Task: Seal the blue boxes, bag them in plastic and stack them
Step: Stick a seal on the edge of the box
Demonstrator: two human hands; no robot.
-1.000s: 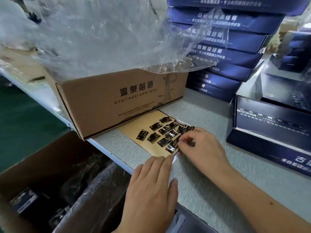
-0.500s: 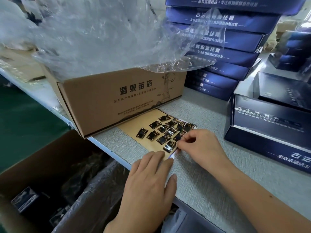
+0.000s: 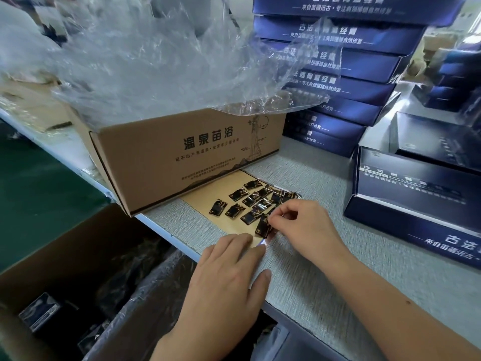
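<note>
Right hand (image 3: 307, 227) pinches sticker (image 3: 261, 228) just beyond left hand (image 3: 229, 277).

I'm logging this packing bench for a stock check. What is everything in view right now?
Blue boxes: at least seven stacked, dark blue, back right of table.
Single blue box: one, dark blue, right of table.
Sticker sheet: one, tan, in front of printed carton.
Stickers: about a dozen, black, on the sheet.
Printed carton: one, brown, table's left.
Plastic bags: heap, clear, on that carton.
Table: one, grey.
Floor carton: one, brown, lower left.
Left hand: flat on the sheet's near edge.
Right hand: pinches one of the stickers.
</note>
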